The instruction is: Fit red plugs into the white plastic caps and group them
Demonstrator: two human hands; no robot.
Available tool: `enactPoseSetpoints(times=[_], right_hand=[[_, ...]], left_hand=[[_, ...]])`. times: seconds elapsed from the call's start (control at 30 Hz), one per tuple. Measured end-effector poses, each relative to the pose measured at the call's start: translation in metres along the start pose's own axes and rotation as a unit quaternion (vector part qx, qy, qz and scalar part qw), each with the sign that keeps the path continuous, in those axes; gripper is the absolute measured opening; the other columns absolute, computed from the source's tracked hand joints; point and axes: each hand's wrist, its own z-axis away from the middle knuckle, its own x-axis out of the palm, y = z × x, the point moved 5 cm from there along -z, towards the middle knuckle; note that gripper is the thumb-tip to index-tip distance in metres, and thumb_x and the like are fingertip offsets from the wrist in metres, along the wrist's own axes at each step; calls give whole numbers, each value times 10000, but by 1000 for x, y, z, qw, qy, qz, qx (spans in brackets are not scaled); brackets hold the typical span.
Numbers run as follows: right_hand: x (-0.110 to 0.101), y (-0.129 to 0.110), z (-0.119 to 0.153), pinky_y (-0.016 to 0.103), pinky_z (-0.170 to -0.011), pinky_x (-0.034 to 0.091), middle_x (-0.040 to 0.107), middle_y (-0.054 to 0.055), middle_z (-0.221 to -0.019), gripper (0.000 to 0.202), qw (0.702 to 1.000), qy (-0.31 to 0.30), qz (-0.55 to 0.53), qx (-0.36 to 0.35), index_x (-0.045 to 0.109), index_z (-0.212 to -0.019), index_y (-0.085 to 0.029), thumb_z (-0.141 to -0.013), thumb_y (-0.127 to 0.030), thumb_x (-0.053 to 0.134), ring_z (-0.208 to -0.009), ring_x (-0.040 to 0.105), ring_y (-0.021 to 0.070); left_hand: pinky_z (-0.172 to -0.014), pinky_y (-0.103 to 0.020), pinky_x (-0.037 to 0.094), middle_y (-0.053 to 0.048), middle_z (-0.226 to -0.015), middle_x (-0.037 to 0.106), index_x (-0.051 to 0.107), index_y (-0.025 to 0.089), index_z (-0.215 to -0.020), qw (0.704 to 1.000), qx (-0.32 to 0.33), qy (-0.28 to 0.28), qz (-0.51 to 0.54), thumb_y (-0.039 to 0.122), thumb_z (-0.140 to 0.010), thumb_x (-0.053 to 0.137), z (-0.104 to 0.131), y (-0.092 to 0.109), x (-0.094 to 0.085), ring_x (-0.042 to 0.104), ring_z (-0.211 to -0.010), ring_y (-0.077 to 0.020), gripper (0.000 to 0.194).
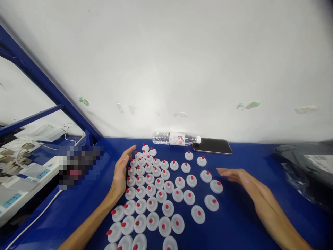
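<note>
Several round translucent white discs, each with a small red tip, lie spread over the blue tabletop (pixel 192 236). They sit close together on the left and looser toward the right. My left hand (pixel 120 173) stands on edge along the left side of the group, fingers stretched forward, beside a disc (pixel 131 171). On the right, my right hand (pixel 235 175) is held with fingers straight and pointing left, near the outer disc (pixel 216 186) and apart from it. Neither hand holds anything. The nearest discs are cut off by the lower picture edge.
A clear plastic bottle (pixel 162 138) lies along the wall, its cap touching or overlapping a dark phone (pixel 213 146). Left are a blue frame post (pixel 49 86), a white power strip (pixel 28 187) with plugs and a cable (pixel 35 218). A black plastic bag (pixel 299 166) lies right.
</note>
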Motion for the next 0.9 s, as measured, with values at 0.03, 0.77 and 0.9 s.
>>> enactPoseSetpoints(times=[0.03, 0.77, 0.9], right_hand=[[0, 0, 0, 548, -1284, 339, 704, 27, -1447, 496, 1000, -1, -3, 1, 759, -1244, -336, -1047, -664, 444, -1375, 595, 326], [-7, 4, -4, 437, -1116, 561, 789, -12, -1290, 524, 996, 27, 88, -20, 813, -1113, -371, -1028, -696, 412, -1223, 711, 290], [-9, 2, -3, 447, -1091, 580, 798, -19, -1266, 520, 993, 34, 108, -26, 813, -1118, -379, -1027, -697, 412, -1194, 724, 295]], left_hand=[[-1039, -534, 568, -118, -1426, 640, 642, 193, -1357, 1000, -2, 2, 6, 429, -1027, 681, -5, 1, -2, 661, -1240, -290, 407], [-993, -501, 596, -103, -1350, 679, 659, 184, -1323, 972, -53, -224, 39, 425, -1028, 684, -53, -6, 26, 692, -1172, -275, 382], [-986, -500, 599, -104, -1341, 681, 658, 179, -1319, 973, -42, -221, 48, 420, -1025, 689, -55, -8, 25, 695, -1164, -271, 381]])
